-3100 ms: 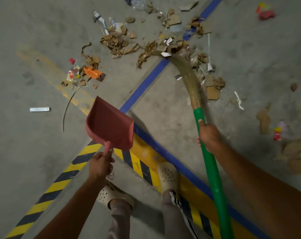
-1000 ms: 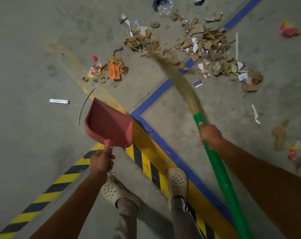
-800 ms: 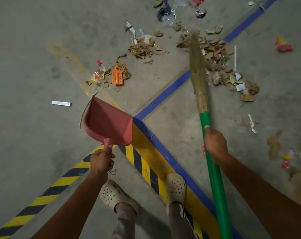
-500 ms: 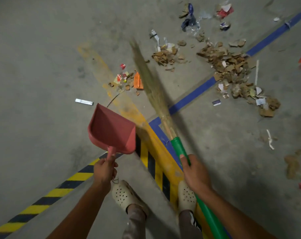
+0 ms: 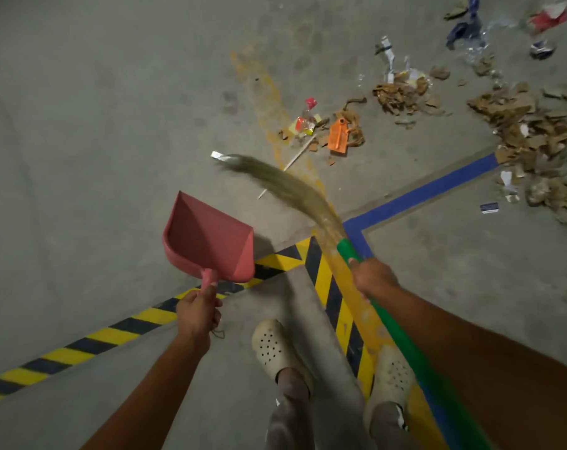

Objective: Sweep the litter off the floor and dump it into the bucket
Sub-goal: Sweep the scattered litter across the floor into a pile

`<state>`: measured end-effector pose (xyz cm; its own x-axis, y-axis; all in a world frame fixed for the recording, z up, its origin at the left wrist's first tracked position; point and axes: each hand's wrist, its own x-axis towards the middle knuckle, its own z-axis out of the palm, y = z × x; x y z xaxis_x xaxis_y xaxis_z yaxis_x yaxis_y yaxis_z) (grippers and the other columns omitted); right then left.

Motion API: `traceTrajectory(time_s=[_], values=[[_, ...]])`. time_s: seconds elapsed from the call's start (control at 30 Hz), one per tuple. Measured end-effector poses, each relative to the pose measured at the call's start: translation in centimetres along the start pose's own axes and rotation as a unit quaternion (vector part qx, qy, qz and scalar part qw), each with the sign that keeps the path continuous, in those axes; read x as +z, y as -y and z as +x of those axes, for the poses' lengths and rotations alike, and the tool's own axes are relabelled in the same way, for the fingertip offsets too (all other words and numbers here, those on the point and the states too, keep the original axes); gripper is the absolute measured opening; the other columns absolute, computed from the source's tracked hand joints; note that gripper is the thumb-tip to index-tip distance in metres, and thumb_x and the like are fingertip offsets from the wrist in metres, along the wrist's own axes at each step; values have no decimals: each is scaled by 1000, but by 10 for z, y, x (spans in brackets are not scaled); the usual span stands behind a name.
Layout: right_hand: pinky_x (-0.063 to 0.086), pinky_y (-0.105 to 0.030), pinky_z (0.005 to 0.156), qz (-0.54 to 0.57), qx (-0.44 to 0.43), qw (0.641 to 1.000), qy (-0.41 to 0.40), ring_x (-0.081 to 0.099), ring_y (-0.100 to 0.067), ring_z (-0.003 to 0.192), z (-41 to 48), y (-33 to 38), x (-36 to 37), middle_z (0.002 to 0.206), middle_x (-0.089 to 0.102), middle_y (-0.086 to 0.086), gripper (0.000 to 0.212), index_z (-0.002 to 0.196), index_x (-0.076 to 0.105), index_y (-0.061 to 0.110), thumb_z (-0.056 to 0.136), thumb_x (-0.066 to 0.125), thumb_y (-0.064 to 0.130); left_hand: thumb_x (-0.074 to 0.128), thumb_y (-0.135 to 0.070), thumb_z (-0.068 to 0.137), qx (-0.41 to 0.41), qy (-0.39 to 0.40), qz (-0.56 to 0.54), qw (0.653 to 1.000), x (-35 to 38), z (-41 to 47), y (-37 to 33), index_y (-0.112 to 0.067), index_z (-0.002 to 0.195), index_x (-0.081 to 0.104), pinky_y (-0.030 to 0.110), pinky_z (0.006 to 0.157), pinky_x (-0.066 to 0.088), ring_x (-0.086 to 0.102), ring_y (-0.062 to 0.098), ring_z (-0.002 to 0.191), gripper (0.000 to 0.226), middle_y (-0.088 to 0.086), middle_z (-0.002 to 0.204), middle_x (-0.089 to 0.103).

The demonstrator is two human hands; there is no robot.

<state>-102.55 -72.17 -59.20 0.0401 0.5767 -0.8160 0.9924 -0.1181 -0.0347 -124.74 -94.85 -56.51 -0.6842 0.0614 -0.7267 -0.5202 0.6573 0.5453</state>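
Gripping the stem of the red dustpan [image 5: 207, 241] in the left hand [image 5: 197, 311], lower centre of the frame, with fingers wrapped round it and thumb lying along the top. Holding the pan clear of the concrete floor [image 5: 97, 125], mouth tilted toward the upper left, showing only its bare red inside.

Grasping the green shaft of the broom [image 5: 405, 345] in the right hand [image 5: 371, 277], right of centre, with fingers clenched round it near the upper end of the green part. Stretching the straw bristles [image 5: 288, 186], blurred, up and left across the middle of the frame, tips reaching a small white strip [image 5: 216, 155] above the pan's mouth; touching it or not, impossible to tell. Passing over a thin pale stick [image 5: 295, 159] lying slantwise on a faded yellow line.

Lying above the middle: an orange tag [image 5: 339, 136] next to a red-and-yellow wrapper [image 5: 306, 120] and cardboard crumbs. Spreading farther right: a small heap of brown scraps [image 5: 402, 95], then a larger heap of torn cardboard [image 5: 532, 131] at the right edge, overlapping the end of a blue floor line [image 5: 422, 198]. Sitting in the upper right corner: a dark blue bag scrap [image 5: 464, 27] among clear plastic.

Standing at bottom centre in pale perforated clogs [image 5: 275, 349], the left one inside the corner of the yellow-and-black hazard stripe [image 5: 113, 334], the right one just beside the broom shaft.
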Motion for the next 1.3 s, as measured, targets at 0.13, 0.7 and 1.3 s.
traceTrajectory(time_s=[0.13,0.7,1.3], values=[[32,-26,46,74,62,993,-73,58,-20,47,15,-9,-38,59,61,-10,64,89,70,-3,107,35,47,61,-24,98,0,12,-16,1000,-10,16,-4,-5,79,51,21,35,26,38,14,37,28,17,71,51],[55,-42,77,24,-133,991,-9,69,-40,90,-79,102,10,107,70,-20,51,108,61,16,101,35,59,62,-36,98,-9,9,-14,1000,-50,44,-42,1,82,57,22,33,28,40,18,37,41,15,54,47],[57,-38,69,118,55,990,-50,71,-33,71,48,56,-38,82,73,-20,70,95,68,0,102,31,59,60,-24,99,-15,12,0,1000,12,67,-83,-3,74,52,21,32,27,40,11,32,33,16,68,54]])
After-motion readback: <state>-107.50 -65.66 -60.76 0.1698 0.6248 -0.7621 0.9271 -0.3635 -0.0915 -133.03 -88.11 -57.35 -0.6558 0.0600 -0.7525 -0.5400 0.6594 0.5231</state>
